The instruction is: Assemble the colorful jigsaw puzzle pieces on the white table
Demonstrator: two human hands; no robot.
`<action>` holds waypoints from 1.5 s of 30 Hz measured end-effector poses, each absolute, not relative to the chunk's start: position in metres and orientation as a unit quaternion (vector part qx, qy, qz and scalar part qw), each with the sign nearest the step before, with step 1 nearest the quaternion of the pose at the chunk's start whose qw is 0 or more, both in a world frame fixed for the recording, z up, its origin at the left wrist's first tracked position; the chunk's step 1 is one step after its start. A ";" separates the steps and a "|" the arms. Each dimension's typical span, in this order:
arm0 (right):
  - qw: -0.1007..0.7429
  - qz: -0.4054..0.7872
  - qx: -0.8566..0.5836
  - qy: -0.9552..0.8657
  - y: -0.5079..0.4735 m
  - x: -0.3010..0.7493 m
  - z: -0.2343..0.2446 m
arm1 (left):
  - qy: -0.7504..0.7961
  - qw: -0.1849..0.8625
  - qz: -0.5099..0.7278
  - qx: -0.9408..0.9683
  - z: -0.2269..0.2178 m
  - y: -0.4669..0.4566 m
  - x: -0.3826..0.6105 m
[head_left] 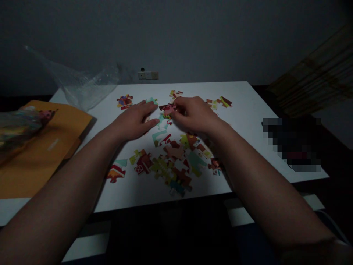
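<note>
My right hand [194,113] pinches a jigsaw piece [167,109] with pink, brown and yellow-green on it, just above the table's middle. My left hand [137,119] lies flat, palm down, its fingers stretched out over a pale green jigsaw piece [151,101]. Part of another piece shows under its thumb. Below the hands, a loose heap of jigsaw pieces [173,151] spreads toward the near edge, some overlapping. A red and orange piece [117,171] rests by my left forearm. Further pieces are partly hidden by my right wrist.
The white table [237,94] stands against a grey wall with sockets [148,75]. A clear plastic bag [85,88] sits at the far left. Nearer on the left, a yellow-orange envelope [63,129] carries a plastic-wrapped item [22,127]. A blurred-out dark object [292,147] lies at the right edge.
</note>
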State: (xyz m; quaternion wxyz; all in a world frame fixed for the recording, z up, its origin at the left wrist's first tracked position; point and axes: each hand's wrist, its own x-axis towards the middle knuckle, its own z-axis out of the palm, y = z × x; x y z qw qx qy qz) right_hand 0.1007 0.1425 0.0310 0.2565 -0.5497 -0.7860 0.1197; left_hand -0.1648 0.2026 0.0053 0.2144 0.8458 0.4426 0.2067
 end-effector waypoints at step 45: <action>0.311 -0.026 -0.798 -0.515 -0.035 0.208 -0.005 | 0.589 0.053 0.137 0.795 0.010 0.215 -0.195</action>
